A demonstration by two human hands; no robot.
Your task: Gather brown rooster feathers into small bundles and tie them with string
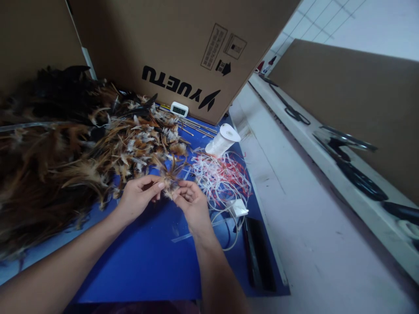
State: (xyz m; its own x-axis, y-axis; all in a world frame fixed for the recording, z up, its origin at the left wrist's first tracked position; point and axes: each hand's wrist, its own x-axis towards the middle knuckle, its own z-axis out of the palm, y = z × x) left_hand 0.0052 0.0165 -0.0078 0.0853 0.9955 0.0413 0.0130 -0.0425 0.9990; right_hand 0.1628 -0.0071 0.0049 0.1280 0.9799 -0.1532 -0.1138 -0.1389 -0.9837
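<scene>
Between my hands, above the blue table (147, 257), is a small bunch of brown feathers (170, 174), its tips pointing away from me. My left hand (139, 195) pinches its left side between thumb and fingers. On the right side, the thumb and curled fingers of my right hand (191, 201) close on the fluffy lower end. A large heap of brown, black and whitish feathers (131, 144) lies to the left and beyond my left hand. Just right of my right hand is a tangle of white and red strips (219, 174).
A white spool (224, 139) stands behind the strips. A white charger (238, 207) with cable and a dark long object (258, 253) lie near the right edge. A small digital display (179, 109) and thin sticks (199, 126) sit before a large carton (170, 48). Scissors (296, 114) rest on a ledge.
</scene>
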